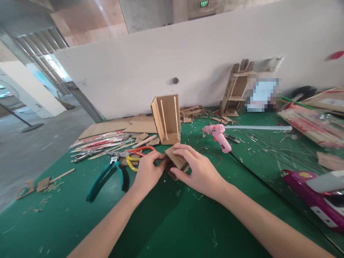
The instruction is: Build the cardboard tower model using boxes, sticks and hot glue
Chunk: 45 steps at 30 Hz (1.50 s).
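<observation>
Your left hand (pixel 152 169) and right hand (pixel 198 168) pinch the small cardboard piece (pixel 177 158), six o'clock from the open cardboard box (pixel 168 120).

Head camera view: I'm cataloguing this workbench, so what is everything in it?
Small cardboard piece: one, brown, between hands
Open cardboard box with sticks: one, brown, beyond hands
Tall cardboard shelf: one, brown, right rear
Plastic glue gun: one, pink, right of box
Metal pliers: one, teal-handled, left
Looped handles: orange and yellow, beside pliers
Glossy device: one, purple, right edge
Cardboard scraps: many, brown, by wall
Plastic packets: uncountable, clear-red, both sides
Smooth tabletop: one, green, beneath
Long wall: one, white, behind
Exit sign: one, green, top
Left hand: one, centre
Right hand: one, centre
</observation>
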{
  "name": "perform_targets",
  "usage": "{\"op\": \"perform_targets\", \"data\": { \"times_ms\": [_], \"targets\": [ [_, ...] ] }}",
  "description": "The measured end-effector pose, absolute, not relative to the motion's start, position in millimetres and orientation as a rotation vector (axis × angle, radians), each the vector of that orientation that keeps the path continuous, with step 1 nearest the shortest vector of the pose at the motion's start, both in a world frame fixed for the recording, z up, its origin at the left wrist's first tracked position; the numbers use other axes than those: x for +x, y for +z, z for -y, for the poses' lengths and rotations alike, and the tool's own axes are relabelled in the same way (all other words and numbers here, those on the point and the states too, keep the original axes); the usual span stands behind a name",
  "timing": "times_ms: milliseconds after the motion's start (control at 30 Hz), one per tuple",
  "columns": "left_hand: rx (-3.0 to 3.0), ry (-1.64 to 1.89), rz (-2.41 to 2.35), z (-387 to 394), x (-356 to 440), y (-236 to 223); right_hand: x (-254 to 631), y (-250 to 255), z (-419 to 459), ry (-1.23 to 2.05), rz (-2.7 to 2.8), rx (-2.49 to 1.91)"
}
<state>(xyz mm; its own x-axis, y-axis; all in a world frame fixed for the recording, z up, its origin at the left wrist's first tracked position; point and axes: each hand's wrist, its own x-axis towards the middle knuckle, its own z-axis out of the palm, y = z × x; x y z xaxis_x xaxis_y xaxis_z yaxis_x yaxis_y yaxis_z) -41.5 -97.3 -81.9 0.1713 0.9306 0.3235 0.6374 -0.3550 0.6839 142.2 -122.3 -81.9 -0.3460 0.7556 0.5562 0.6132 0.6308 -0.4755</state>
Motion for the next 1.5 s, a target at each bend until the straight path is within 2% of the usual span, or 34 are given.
{"op": "perform_targets", "data": {
  "times_ms": [267, 500, 800, 1100, 1500],
  "targets": [
    [2.053, 0.983, -1.471, 97, -40, -84, 142, -84, 123, 0.206, 2.082, -1.077],
    [2.268, 0.860, -1.511, 103, -35, -83, 143, -87, 119, 0.191, 2.072, -1.085],
    [2.120, 0.996, -1.452, 96, -40, -91, 142, -85, 121, 0.179, 2.112, -1.081],
    [2.038, 0.986, -1.517, 96, -37, -94, 142, -87, 121, 0.170, 2.089, -1.069],
    [2.124, 1.041, -1.504, 100, -30, -94, 142, -89, 119, 0.155, 2.065, -1.086]
  ]
}}
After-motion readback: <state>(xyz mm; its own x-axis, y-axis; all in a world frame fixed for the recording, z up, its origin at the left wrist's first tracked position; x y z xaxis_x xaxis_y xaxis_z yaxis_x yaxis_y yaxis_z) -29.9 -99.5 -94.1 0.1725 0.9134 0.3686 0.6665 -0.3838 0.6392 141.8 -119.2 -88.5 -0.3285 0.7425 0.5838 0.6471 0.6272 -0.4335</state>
